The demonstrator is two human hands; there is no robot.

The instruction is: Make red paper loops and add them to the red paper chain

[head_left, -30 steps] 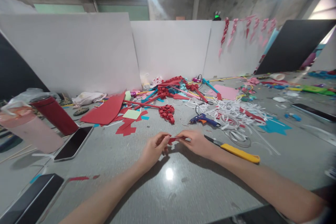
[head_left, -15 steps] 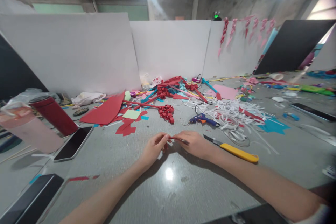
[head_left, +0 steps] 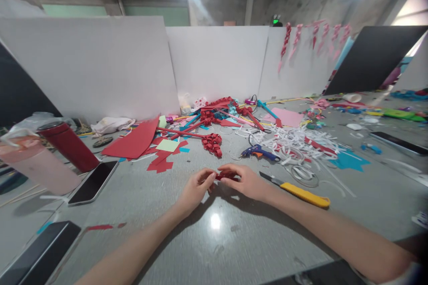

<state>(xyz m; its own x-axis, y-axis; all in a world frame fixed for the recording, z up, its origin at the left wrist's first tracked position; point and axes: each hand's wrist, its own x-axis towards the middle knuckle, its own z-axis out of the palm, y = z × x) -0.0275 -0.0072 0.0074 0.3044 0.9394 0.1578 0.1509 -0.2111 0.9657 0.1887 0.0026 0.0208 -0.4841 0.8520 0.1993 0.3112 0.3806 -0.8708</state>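
Both my hands meet over the middle of the grey table (head_left: 214,249). My left hand (head_left: 195,189) and my right hand (head_left: 245,181) pinch a small piece of red paper (head_left: 224,175) between their fingertips; it looks folded or curled. Just right of my right hand lies a yellow utility knife (head_left: 299,191). A blue glue gun (head_left: 259,152) rests a little farther back. A red paper rosette (head_left: 213,143) lies beyond my hands.
Red paper sheets (head_left: 133,141) and scraps lie at centre left; white paper strips (head_left: 294,144) pile at right. A phone (head_left: 93,181), a red flask (head_left: 68,144) and a pink bottle (head_left: 36,164) stand at left. Another phone (head_left: 36,254) lies near left. White boards (head_left: 100,62) wall the back.
The red paper, stretched as a thin strip between my hands earlier, is now bunched into a compact piece, and my fingertips have come closer together.
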